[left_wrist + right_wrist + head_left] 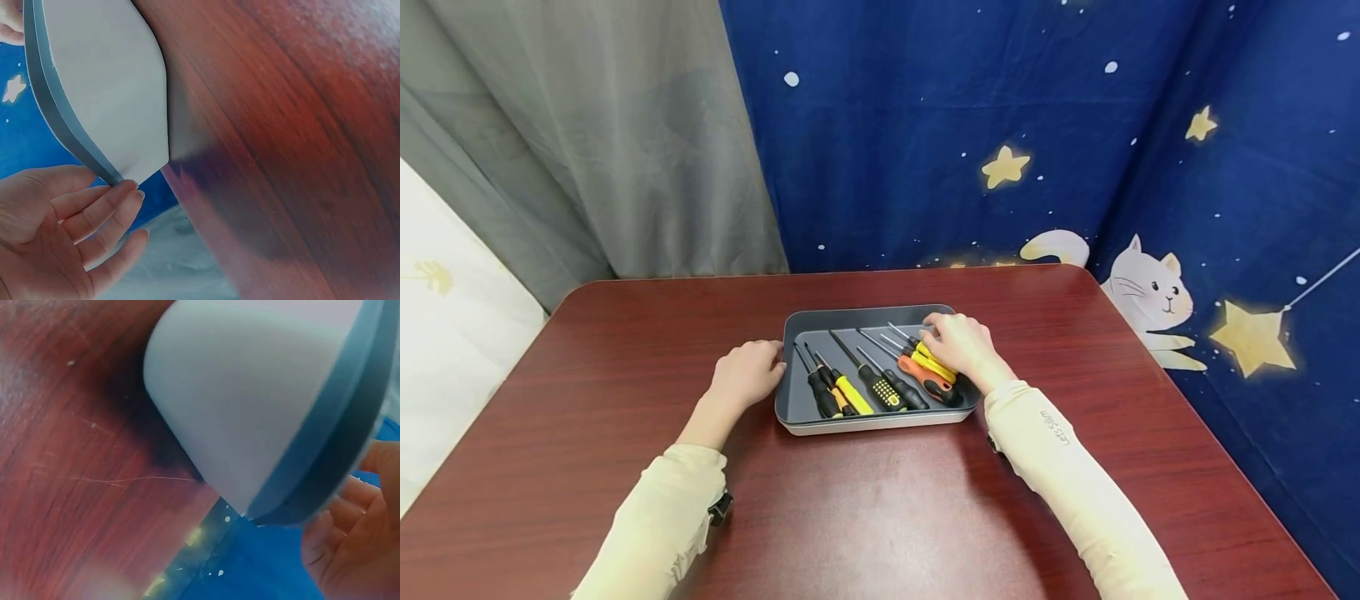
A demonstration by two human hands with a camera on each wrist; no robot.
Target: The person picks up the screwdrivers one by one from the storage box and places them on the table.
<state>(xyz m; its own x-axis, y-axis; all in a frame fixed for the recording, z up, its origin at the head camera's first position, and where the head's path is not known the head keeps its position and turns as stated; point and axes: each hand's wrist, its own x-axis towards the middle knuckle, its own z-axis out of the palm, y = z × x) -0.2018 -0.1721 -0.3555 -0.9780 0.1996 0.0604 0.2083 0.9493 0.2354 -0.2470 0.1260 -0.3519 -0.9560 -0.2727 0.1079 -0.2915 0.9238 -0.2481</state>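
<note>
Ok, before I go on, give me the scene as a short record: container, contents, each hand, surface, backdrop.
Container: tray, grey inside, pale outside
Contents: several screwdrivers, including an orange-and-black one toward the right and a checkered-grip one near the middle
Left hand: grips the tray's left rim
Right hand: grips the tray's right end
Surface: reddish-brown table
Backdrop: grey curtain; blue starry curtain

Tray (865, 317) grey inside, white outside; tabletop (880, 508) red-brown; curtain (910, 167) blue, yellow-starred.
</note>
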